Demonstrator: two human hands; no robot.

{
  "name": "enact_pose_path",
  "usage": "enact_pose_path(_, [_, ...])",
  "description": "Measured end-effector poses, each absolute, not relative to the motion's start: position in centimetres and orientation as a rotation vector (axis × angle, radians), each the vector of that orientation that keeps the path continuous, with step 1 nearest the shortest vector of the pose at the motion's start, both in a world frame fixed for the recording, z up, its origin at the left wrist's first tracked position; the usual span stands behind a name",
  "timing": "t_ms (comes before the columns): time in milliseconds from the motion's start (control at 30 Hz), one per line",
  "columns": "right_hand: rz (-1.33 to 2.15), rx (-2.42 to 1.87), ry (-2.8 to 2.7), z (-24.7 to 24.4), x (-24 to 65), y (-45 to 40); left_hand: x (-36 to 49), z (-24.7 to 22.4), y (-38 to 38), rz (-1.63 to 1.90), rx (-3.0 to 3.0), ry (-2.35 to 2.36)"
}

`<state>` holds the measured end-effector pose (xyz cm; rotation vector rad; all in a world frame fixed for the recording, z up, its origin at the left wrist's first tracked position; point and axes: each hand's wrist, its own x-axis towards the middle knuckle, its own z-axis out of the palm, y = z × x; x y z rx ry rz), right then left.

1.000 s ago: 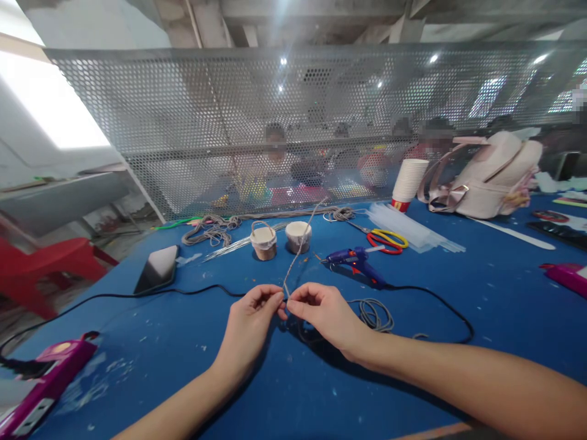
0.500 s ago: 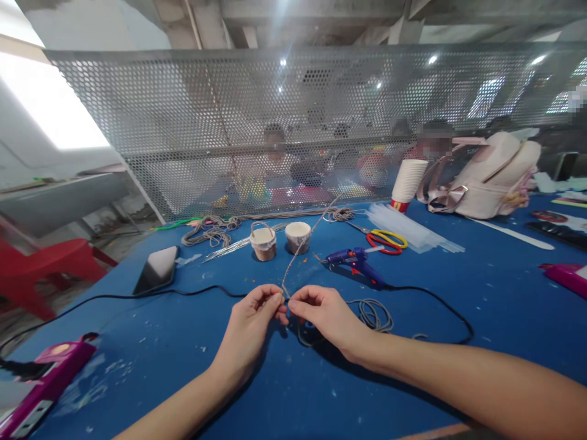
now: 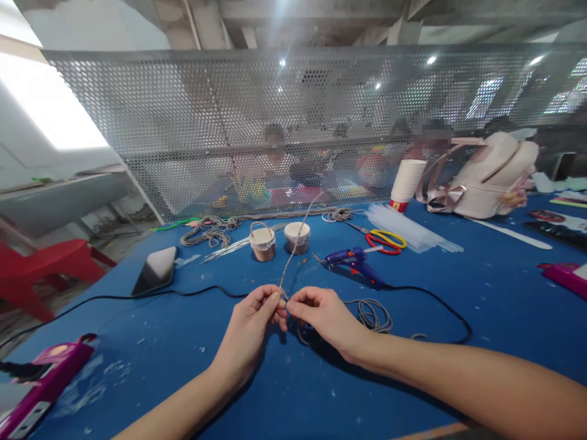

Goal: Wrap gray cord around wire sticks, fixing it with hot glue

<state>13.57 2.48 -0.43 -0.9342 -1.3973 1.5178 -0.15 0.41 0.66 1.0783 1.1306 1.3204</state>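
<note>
Between thumb and fingers my left hand (image 3: 254,311) pinches a thin grey cord (image 3: 293,251), which rises in a curve from the fingertips. My right hand (image 3: 323,311) is closed in a pinch on the cord's lower part, fingertips almost touching the left ones. Behind the hands stand a small cup with a handle (image 3: 263,245) and a second cup without one (image 3: 297,242); the cord passes in front of the second. A loose coil of grey cord (image 3: 372,315) lies beside and behind my right hand.
A blue glue gun (image 3: 353,261), scissors (image 3: 385,239) and clear plastic sheets (image 3: 413,229) lie at the right. Stacked paper cups (image 3: 406,183) and a pale backpack (image 3: 493,177) stand behind. A phone (image 3: 156,269) and power strip (image 3: 50,382) are left. People show through the perforated screen.
The cord's free upper end has swung left and now curves more, crossing in front of the second cup. Both hands have stayed nearly in place.
</note>
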Motion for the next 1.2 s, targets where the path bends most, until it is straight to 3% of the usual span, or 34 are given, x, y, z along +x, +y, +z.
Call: enact_pose_path(1200, [1.516, -1.015, -1.396, -0.58, 13.74, 2.80, -0.37, 0.84, 0.72, 1.204, 0.595, 0.951])
